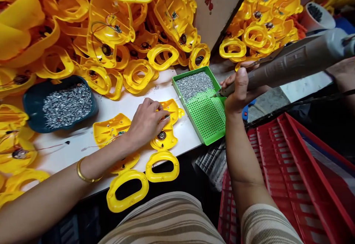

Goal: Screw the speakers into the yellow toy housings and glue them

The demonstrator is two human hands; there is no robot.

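My right hand [237, 88] is wrapped round a grey-brown electric screwdriver [288, 64]. Its bit points down into a green perforated tray [206, 124], beside a heap of small silver screws [195, 83] at the tray's far end. My left hand [148, 120] rests over a yellow plastic shell [170, 142] with a round speaker [161, 135] and a loop handle [162, 166]. Its fingers are bent together near some wires or a small part, mostly hidden by the hand. Under my left forearm lies a second yellow shell [111, 131], partly covered.
A dark teal bin [31, 105] of silver screws stands at the left. Yellow shells [111, 33] are piled along the back, with more [260, 18] behind a cardboard panel [210, 11]. Red crates [302, 177] stand at the lower right. A white tub [323, 20] holds dark parts.
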